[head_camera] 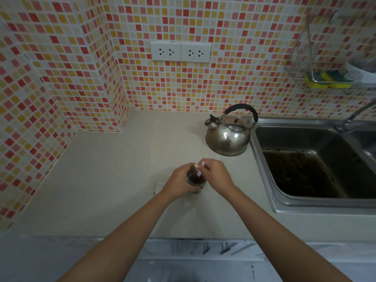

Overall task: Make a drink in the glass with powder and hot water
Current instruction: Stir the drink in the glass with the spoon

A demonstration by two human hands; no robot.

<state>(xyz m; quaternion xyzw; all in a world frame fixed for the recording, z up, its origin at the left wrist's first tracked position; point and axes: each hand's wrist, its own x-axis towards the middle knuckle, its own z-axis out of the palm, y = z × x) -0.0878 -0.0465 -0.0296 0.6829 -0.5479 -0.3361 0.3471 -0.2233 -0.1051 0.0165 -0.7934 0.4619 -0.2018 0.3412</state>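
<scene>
A clear glass (197,181) with dark brown liquid stands on the beige counter (114,180), near the middle. My left hand (180,182) wraps around its left side. My right hand (216,174) pinches a thin white spoon or stirrer (200,169) whose lower end dips into the drink. A steel kettle (228,135) with a black handle stands behind the glass, to the right, apart from both hands. A flat empty sachet (157,187) lies just left of my left wrist, partly hidden.
A steel sink (317,163) with brownish water lies to the right, its tap (354,115) at the back. Two wall sockets (180,51) sit on the tiled wall. A wire rack (325,80) with sponges hangs at the upper right.
</scene>
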